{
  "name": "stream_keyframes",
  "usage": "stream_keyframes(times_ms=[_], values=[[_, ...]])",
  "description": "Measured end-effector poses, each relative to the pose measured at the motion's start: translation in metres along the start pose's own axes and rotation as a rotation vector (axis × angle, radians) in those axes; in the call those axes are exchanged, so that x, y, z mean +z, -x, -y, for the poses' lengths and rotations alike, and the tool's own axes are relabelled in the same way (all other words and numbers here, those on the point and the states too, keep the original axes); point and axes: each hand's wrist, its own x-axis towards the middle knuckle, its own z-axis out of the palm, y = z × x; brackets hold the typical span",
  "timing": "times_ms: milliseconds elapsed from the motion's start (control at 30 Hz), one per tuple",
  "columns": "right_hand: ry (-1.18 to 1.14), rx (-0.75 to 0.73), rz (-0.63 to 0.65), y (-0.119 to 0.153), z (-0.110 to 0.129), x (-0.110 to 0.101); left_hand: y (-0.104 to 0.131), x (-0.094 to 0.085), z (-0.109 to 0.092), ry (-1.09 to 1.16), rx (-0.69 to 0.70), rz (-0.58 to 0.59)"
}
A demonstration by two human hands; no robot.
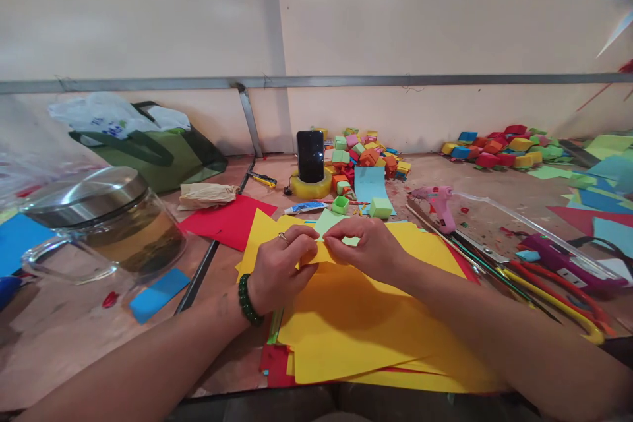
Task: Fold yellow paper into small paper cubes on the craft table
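My left hand (289, 260), with a ring and a dark green bead bracelet (250, 300), is closed at the middle of the table. My right hand (366, 245) meets it in a pinch. Between the fingertips is a small yellow paper piece (323, 254), partly hidden by the fingers. Under both hands lies a stack of yellow paper sheets (366, 330). A pale green paper (327, 221) lies just beyond the fingers. Close by stand an open green paper box (340, 205) and a pale green paper cube (380, 208).
A phone (310, 157) stands in a tape roll (316, 186) before a pile of coloured paper boxes (368, 158). On the right are a pink glue gun (438, 204), scissors (554, 290) and a purple power strip (568, 264). A glass teapot (148, 231) stands left.
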Motion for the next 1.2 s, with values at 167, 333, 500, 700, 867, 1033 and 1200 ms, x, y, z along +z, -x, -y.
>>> stream_keyframes(times_ms=[167,333,500,700,867,1033,1200], values=[[-0.168,0.126,0.140,-0.006,-0.004,-0.006,-0.002,-0.003,0.003,0.007,0.026,-0.059],[-0.337,0.241,0.188,-0.010,-0.006,-0.009,-0.002,-0.005,0.006,0.026,-0.011,-0.062],[-0.272,0.231,0.079,-0.006,-0.004,-0.002,-0.003,-0.004,0.003,0.026,0.001,-0.059],[-0.170,0.120,-0.020,-0.004,-0.005,0.005,-0.001,-0.002,0.002,0.021,-0.006,-0.051],[-0.031,0.053,-0.082,0.000,-0.006,0.011,0.000,0.000,0.001,0.030,0.002,-0.041],[0.120,-0.050,-0.084,0.006,-0.006,0.015,0.001,0.002,-0.002,0.042,-0.061,0.034],[0.119,-0.118,-0.061,0.006,-0.010,0.017,0.001,0.004,-0.003,0.030,-0.087,0.091]])
